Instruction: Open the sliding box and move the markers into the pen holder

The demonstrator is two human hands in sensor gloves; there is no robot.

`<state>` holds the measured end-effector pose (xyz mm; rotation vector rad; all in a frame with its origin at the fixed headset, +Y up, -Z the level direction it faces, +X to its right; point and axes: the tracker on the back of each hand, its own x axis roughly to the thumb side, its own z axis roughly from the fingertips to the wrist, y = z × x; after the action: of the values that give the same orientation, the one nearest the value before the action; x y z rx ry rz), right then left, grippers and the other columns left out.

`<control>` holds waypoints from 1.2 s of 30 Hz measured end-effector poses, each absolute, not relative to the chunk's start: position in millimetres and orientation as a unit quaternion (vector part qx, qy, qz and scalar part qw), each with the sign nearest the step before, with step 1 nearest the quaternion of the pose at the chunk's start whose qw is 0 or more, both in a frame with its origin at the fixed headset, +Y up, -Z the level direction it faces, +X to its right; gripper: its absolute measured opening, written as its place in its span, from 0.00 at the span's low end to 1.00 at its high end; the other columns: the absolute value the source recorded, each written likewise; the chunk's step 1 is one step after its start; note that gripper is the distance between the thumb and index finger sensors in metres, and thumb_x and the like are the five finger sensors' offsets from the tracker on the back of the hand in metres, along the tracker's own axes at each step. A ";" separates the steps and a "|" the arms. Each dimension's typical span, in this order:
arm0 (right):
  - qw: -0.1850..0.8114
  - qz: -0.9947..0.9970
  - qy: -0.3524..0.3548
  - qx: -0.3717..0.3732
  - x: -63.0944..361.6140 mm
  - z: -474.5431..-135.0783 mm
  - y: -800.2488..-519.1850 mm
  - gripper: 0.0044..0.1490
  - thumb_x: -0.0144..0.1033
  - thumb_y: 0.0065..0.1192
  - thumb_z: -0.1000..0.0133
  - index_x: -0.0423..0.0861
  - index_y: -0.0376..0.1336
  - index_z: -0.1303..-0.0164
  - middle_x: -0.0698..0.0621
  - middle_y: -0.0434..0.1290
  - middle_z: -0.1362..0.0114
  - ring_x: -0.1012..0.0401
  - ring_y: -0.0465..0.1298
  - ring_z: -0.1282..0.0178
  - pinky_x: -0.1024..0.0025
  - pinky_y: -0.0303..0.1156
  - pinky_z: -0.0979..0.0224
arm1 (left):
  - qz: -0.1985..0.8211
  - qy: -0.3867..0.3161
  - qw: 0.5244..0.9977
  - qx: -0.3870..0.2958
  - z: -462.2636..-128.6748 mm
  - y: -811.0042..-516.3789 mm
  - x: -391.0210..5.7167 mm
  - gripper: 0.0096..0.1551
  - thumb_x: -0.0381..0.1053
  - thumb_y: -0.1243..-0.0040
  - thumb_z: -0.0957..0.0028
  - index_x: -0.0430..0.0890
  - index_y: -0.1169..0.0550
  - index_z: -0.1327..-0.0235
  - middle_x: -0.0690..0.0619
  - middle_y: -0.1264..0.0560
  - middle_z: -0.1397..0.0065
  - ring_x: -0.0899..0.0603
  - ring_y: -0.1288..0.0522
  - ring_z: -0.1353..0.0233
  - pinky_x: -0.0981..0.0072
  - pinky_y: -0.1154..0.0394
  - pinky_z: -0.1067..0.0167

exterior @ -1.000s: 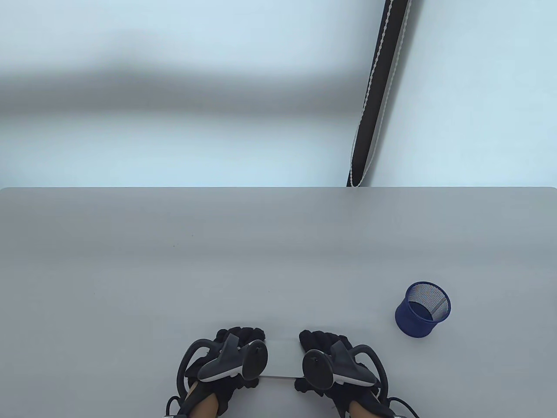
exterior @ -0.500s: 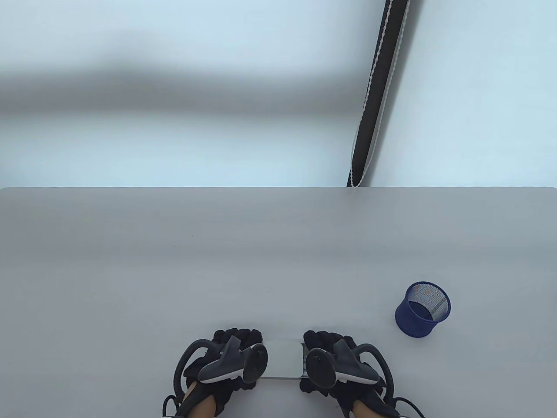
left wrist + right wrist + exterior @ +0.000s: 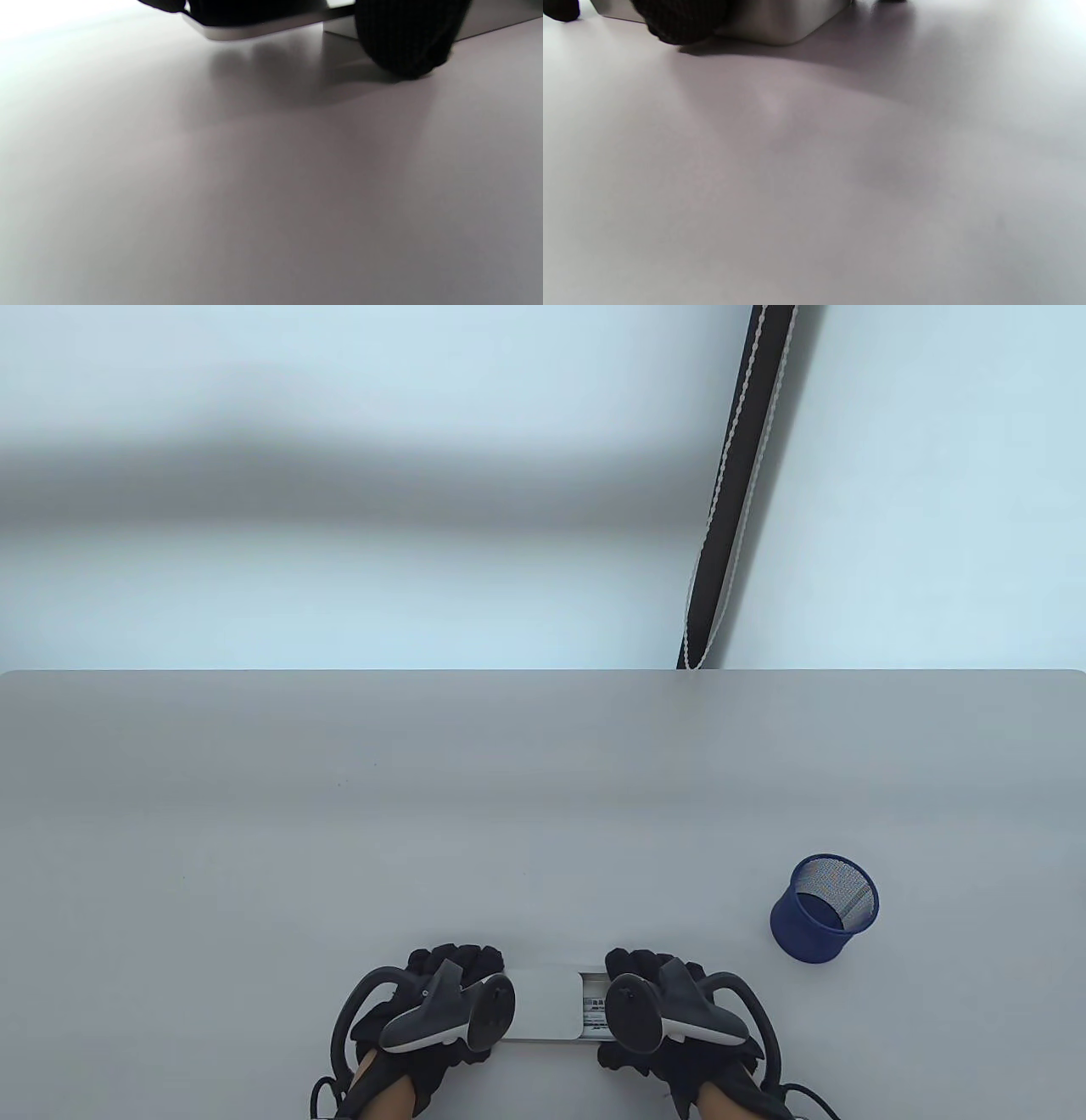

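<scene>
A flat pale sliding box [image 3: 547, 1003] lies near the table's front edge between my two gloved hands. My left hand [image 3: 454, 965] grips its left end, fingers curled over the sleeve. My right hand [image 3: 645, 969] grips the right end, where the inner tray [image 3: 595, 1015] sticks out a little and shows a printed label. No markers can be made out inside. In the left wrist view a dark finger [image 3: 407, 42] presses against the box edge [image 3: 263, 30]. The right wrist view shows a finger [image 3: 678, 19] on the box corner [image 3: 780, 21]. The blue mesh pen holder [image 3: 825, 908] stands upright to the right.
The grey table [image 3: 424, 814] stretches far beyond the hands to its back edge. A dark strap with a white cord [image 3: 730, 517] hangs behind the table at the back right.
My hands have drawn apart: the right one moved right, the left slightly left. The inner tray has slid out of the sleeve on the right, exposing a labelled strip.
</scene>
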<state>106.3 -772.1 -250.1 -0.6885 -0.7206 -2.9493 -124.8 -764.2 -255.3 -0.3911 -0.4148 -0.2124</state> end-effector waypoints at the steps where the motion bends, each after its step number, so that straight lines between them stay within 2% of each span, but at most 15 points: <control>1: 0.014 -0.947 -0.233 -0.220 106.9 -250.3 -771.9 0.48 0.58 0.45 0.31 0.40 0.33 0.19 0.35 0.39 0.15 0.35 0.45 0.16 0.29 0.43 0.21 | -0.104 -0.204 0.954 -0.193 -255.3 -764.1 -125.3 0.48 0.70 0.48 0.53 0.56 0.49 0.24 0.55 0.46 0.16 0.45 0.40 0.17 0.53 0.38 0.18; 10: 0.010 -0.943 -0.259 -0.208 112.9 -252.6 -769.1 0.48 0.56 0.46 0.31 0.39 0.33 0.18 0.33 0.38 0.15 0.32 0.44 0.16 0.28 0.42 0.22 | -0.101 -0.196 0.956 -0.194 -255.7 -763.8 -130.9 0.47 0.70 0.48 0.53 0.56 0.49 0.24 0.55 0.46 0.16 0.45 0.40 0.17 0.53 0.38 0.19; 16: -0.014 -0.940 -0.269 -0.210 119.1 -252.8 -756.0 0.56 0.56 0.53 0.35 0.35 0.34 0.16 0.26 0.38 0.15 0.28 0.43 0.17 0.24 0.42 0.24 | -0.107 -0.197 0.956 -0.192 -255.7 -762.7 -133.0 0.47 0.70 0.48 0.52 0.56 0.49 0.24 0.56 0.46 0.15 0.45 0.40 0.17 0.53 0.38 0.19; 18: -0.030 -0.945 -0.245 -0.212 120.8 -252.8 -752.3 0.56 0.54 0.53 0.35 0.35 0.34 0.15 0.26 0.39 0.15 0.29 0.44 0.17 0.24 0.42 0.23 | -0.103 -0.197 0.956 -0.191 -255.8 -762.0 -133.8 0.46 0.70 0.48 0.52 0.56 0.48 0.24 0.56 0.45 0.15 0.45 0.40 0.16 0.53 0.38 0.19; 22: -0.041 -0.967 -0.152 -0.199 120.4 -252.7 -751.9 0.44 0.46 0.53 0.32 0.38 0.43 0.14 0.30 0.48 0.15 0.33 0.52 0.18 0.29 0.48 0.22 | -0.095 -0.197 0.957 -0.191 -255.7 -761.1 -136.1 0.46 0.70 0.48 0.52 0.57 0.48 0.23 0.56 0.45 0.15 0.46 0.40 0.16 0.54 0.38 0.18; 27: 0.024 -0.977 -0.071 -0.198 116.3 -252.8 -756.1 0.34 0.41 0.57 0.33 0.45 0.53 0.19 0.39 0.60 0.19 0.41 0.63 0.22 0.35 0.56 0.22 | -0.094 -0.196 0.957 -0.192 -256.1 -761.5 -138.5 0.45 0.70 0.48 0.52 0.57 0.48 0.23 0.57 0.45 0.15 0.46 0.40 0.16 0.54 0.37 0.18; 32: 0.052 -0.975 -0.066 -0.204 114.0 -253.5 -759.4 0.32 0.40 0.65 0.37 0.51 0.57 0.24 0.45 0.64 0.22 0.46 0.67 0.26 0.39 0.59 0.22 | -0.093 -0.195 0.957 -0.194 -256.0 -761.3 -138.4 0.45 0.70 0.48 0.52 0.57 0.48 0.24 0.57 0.45 0.15 0.46 0.40 0.16 0.54 0.37 0.19; 36: 0.082 -0.972 -0.070 -0.208 110.9 -253.5 -761.1 0.34 0.37 0.70 0.40 0.52 0.57 0.24 0.47 0.64 0.22 0.48 0.68 0.27 0.40 0.59 0.22 | -0.096 -0.195 0.957 -0.193 -255.9 -761.4 -138.0 0.45 0.70 0.48 0.52 0.57 0.48 0.24 0.57 0.45 0.15 0.46 0.40 0.16 0.54 0.37 0.19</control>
<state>110.9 -761.1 -253.5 -0.6208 -0.2102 -2.9054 -138.0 -761.4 -255.9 -0.3925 -0.3957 -0.1954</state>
